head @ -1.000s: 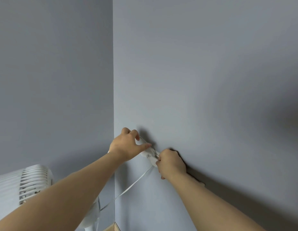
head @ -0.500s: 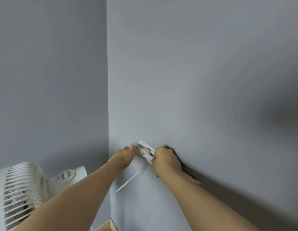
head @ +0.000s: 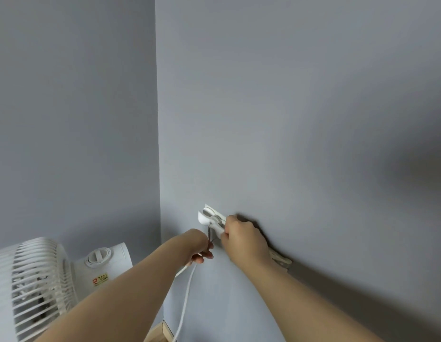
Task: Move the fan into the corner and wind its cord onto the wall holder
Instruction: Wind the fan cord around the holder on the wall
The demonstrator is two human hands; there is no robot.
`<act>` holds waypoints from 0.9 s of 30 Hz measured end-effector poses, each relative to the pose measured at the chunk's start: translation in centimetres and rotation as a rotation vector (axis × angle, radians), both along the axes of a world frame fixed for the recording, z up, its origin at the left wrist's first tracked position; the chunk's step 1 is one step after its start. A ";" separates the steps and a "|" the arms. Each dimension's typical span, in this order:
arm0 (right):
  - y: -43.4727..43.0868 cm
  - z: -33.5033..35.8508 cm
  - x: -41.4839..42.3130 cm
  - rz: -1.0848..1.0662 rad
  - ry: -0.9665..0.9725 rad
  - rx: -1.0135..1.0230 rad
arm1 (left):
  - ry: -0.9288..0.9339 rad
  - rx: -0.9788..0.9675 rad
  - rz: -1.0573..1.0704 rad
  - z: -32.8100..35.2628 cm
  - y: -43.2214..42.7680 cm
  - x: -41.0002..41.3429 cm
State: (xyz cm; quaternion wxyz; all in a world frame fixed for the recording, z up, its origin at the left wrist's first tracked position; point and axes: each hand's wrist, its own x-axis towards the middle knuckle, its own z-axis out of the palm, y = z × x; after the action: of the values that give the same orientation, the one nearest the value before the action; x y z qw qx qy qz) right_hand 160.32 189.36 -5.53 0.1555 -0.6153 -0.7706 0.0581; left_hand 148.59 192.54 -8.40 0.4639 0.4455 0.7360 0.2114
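Grey wall [head: 301, 119]: right hand [head: 244, 239] grips the wall holder [head: 209, 217], left hand [head: 198, 246] pinches the cord [head: 187, 292]; wind each turn taut.

You worked in soft, rather dim, even light. Your right hand [head: 241, 240] threw a dark shadow along the wall [head: 288, 119], with broader shade far right. The fan [head: 29, 280] grille at the left edge was blurred.
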 end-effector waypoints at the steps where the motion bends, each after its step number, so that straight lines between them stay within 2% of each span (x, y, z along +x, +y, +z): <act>1: -0.2 0.0 0.1 0.007 0.023 -0.027 | 0.001 0.000 -0.016 0.1 -0.2 0.2; 3: -0.5 -0.1 0.4 -0.011 0.076 -0.133 | 0.004 0.005 -0.040 0.5 -0.7 0.5; 7: -0.8 -1.1 0.7 -0.101 0.145 -0.481 | -0.063 0.002 -0.056 1.0 -1.5 0.6; 12: -1.1 -1.1 0.8 -0.160 0.218 -0.740 | -0.168 0.021 -0.055 1.6 -2.0 0.9; 16: -1.3 -1.1 1.7 -0.231 0.500 -0.847 | -0.205 0.038 -0.064 1.9 -2.2 0.9; 18: -1.3 -0.9 2.1 -0.280 0.526 -0.838 | -0.128 0.064 -0.109 2.4 -2.6 1.0; 20: -1.5 -0.6 2.2 -0.307 0.534 -0.804 | 0.041 0.162 -0.135 2.8 -2.9 1.4; 23: -1.9 -0.5 2.4 -0.353 0.502 -0.766 | 0.481 0.463 -0.105 3.2 -3.3 1.5; 25: -1.8 -1.1 2.3 -0.274 0.347 -0.566 | 0.689 0.640 -0.245 3.1 -3.7 1.2; 27: -1.9 -0.9 2.1 -0.221 0.192 -0.393 | 0.752 0.696 -0.398 2.7 -3.9 0.9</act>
State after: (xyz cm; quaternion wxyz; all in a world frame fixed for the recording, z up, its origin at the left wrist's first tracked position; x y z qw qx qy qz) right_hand 162.37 187.47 -6.46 0.1106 -0.7059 -0.6543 0.2477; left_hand 149.49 188.64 -5.69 0.0253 0.7479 0.6394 0.1767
